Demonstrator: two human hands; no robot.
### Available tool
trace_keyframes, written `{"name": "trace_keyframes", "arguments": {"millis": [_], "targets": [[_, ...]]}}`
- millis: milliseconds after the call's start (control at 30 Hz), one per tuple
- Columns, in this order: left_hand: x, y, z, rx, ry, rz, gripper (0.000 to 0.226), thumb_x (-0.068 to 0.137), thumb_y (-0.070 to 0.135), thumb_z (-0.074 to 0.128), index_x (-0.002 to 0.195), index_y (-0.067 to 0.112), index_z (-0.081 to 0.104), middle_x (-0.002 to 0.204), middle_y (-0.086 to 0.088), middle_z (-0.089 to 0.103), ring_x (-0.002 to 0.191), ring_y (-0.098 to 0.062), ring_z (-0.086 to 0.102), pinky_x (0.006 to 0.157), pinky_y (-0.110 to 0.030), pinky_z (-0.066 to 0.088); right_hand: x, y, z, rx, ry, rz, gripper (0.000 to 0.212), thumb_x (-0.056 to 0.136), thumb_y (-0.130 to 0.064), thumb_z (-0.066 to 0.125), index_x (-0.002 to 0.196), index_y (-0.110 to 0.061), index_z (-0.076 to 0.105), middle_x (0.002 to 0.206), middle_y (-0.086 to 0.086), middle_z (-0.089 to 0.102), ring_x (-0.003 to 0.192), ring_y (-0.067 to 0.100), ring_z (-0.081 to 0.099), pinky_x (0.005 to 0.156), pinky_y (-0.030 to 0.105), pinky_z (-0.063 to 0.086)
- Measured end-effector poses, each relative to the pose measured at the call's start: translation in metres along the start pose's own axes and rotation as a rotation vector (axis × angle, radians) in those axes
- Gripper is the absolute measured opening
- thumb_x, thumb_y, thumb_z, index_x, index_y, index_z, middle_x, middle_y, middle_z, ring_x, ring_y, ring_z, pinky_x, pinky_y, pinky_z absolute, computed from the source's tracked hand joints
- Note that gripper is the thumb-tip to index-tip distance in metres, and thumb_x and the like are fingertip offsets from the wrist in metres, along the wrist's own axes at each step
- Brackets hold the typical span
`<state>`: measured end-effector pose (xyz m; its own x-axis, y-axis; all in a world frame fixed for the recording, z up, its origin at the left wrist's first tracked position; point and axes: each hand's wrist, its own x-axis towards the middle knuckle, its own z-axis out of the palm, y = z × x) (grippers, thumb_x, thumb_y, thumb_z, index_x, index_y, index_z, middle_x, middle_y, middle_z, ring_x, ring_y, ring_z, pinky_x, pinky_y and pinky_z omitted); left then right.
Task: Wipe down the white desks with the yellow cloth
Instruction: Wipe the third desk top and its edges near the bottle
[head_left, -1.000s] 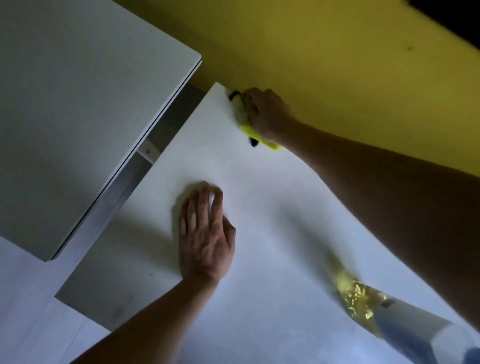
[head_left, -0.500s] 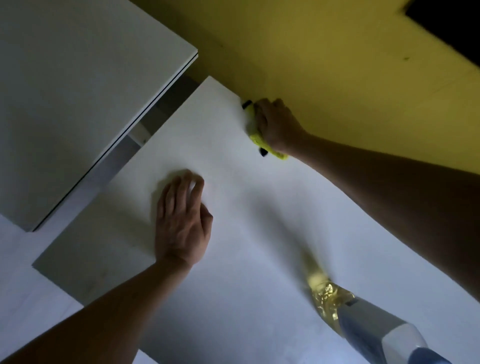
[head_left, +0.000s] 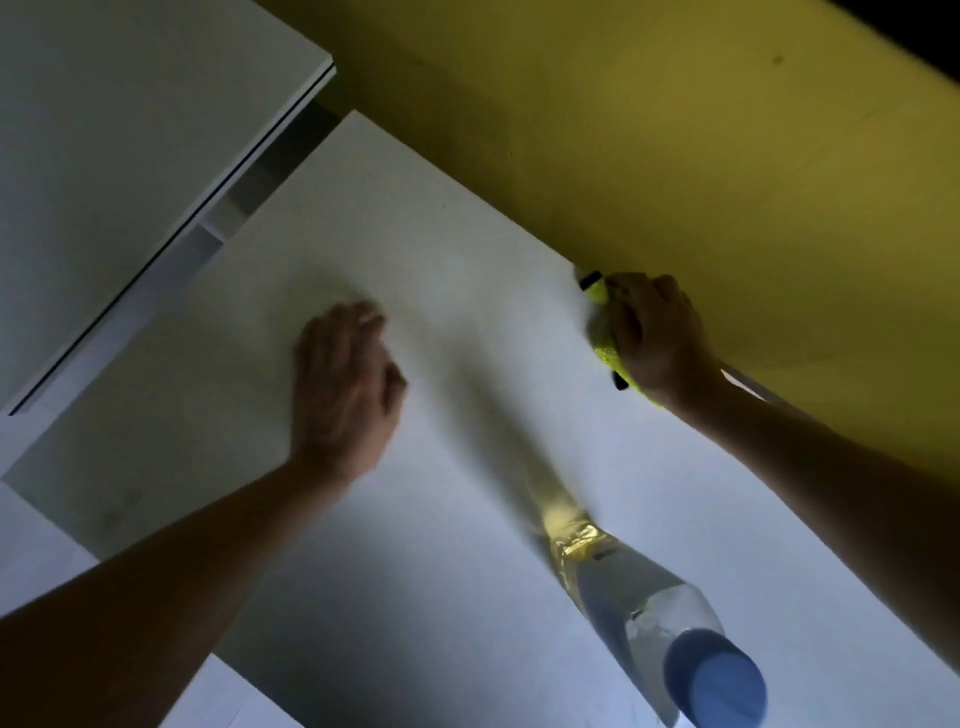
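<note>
Head view, nearest first: a plastic bottle stands on the white desk at the lower right, seen from above, with a blue cap closest to the lens, a white label down its side and yellowish liquid at its base; it casts a long shadow across the desktop toward the far edge. The left forearm enters from the lower left corner; the left hand lies palm down on the desk near its middle, fingers loosely extended and slightly blurred, holding nothing; whether the fingertips press the surface or only rest there I cannot tell. Farther on, the right arm reaches in from the right edge; the right hand has its fingers curled over the yellow cloth, grasping it against the desk's far edge where the top meets the yellow wall; the cloth is bunched under the palm, with dark trim showing at its two exposed ends. To the left, a second white desk sits apart from the first, with a narrow dark gap between the two tops; it lies in dimmer light.
</note>
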<state>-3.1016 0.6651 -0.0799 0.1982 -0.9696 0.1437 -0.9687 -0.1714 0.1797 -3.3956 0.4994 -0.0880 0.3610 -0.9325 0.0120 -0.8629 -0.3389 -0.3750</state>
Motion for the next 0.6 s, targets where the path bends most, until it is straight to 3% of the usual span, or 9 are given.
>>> {"name": "trace_keyframes", "arguments": {"millis": [67,133,367,600], "targets": [[0.011,0.038,0.010,-0.067,-0.062,0.196,0.054,0.098,0.026,0.043,0.145,0.002,0.054,0.153,-0.021,0.051,0.141,-0.042,0.048,0.119,-0.053,0.037,-0.001,-0.001,0.000,-0.005,0.024,0.032,0.045,0.096,-0.036,0.035,0.125,-0.015,0.062,0.101,0.018,0.058,0.089,0.043,0.058,0.078,0.050,0.051],[0.017,0.076,0.023,-0.107,-0.139,0.274,0.057,0.098,0.027,0.041,0.150,0.005,0.050,0.158,-0.019,0.047,0.146,-0.039,0.043,0.123,-0.050,0.032,0.011,-0.014,0.002,-0.015,0.033,0.025,0.049,0.096,-0.042,0.031,0.123,-0.017,0.063,0.101,0.019,0.059,0.090,0.045,0.059,0.076,0.051,0.052],[0.019,0.107,0.035,-0.137,-0.069,0.180,0.056,0.094,0.018,0.048,0.149,0.005,0.052,0.154,-0.018,0.050,0.147,-0.036,0.042,0.127,-0.047,0.025,0.079,-0.076,0.030,0.048,-0.038,0.001,0.038,0.104,-0.036,0.039,0.137,-0.025,0.055,0.119,0.016,0.058,0.109,0.040,0.059,0.087,0.045,0.047],[0.020,0.105,0.036,-0.122,-0.051,0.209,0.057,0.093,0.019,0.052,0.148,0.006,0.053,0.157,-0.018,0.048,0.148,-0.038,0.041,0.126,-0.048,0.027,-0.012,0.009,0.006,0.065,0.139,0.161,0.035,0.095,-0.043,0.044,0.114,-0.023,0.065,0.101,0.013,0.062,0.096,0.040,0.059,0.076,0.043,0.044]]}}
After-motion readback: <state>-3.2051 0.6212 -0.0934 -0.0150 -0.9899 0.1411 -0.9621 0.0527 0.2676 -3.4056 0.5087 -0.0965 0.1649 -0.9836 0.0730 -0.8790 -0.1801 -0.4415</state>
